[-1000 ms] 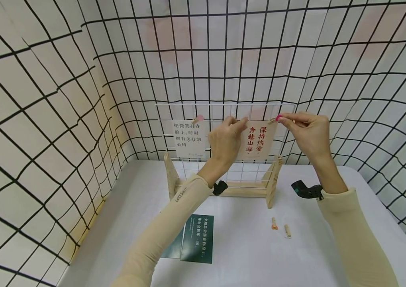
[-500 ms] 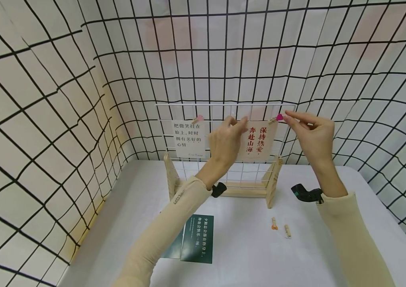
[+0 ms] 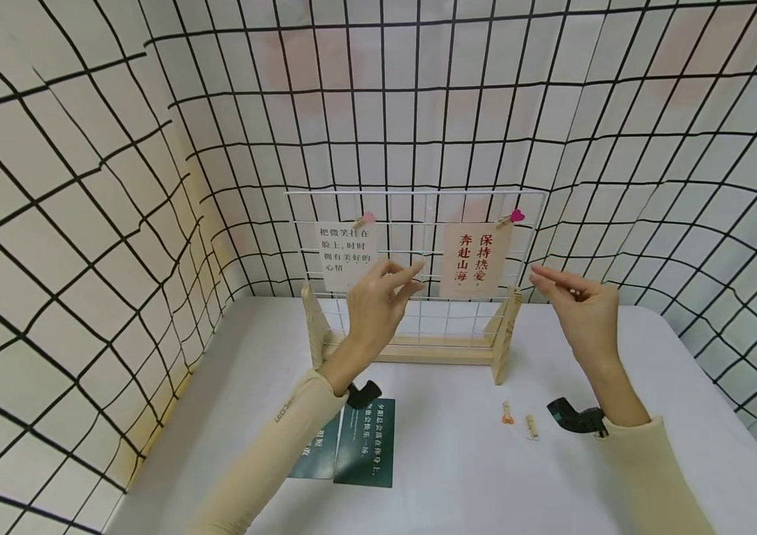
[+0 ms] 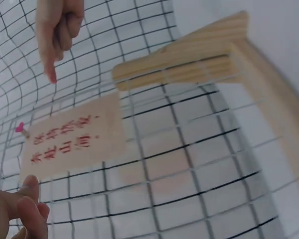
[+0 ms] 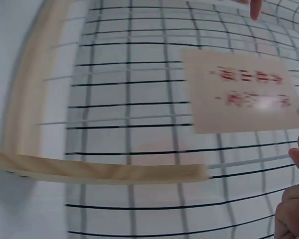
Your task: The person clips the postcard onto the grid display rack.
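Note:
A cream card with red characters [image 3: 474, 260] hangs on the white wire grid rack [image 3: 418, 195], held by a small wooden clothespin with a magenta heart [image 3: 516, 215]. Left of it hangs a white card with black characters [image 3: 334, 253], its clothespin bearing a pale pink heart [image 3: 368, 218]. My left hand [image 3: 376, 305] is in front of the rack between the two cards, thumb and forefinger apart, holding nothing. Right of the rack my right hand [image 3: 582, 316] hovers with thumb and forefinger close together and nothing seen between them. In the left wrist view the cream card [image 4: 74, 137] lies beyond my fingertips.
Two dark green cards [image 3: 365, 453] lie on the white table [image 3: 445, 461], the left one partly behind my left forearm. Two small clothespins, one orange-ended [image 3: 507, 413] and one plain-looking [image 3: 532, 427], lie at the right. Black wire mesh [image 3: 411, 89] surrounds the table.
Both hands have come away from the cream card and its clothespin and moved down, the left also to the left. The card stays hanging from the magenta-heart clothespin.

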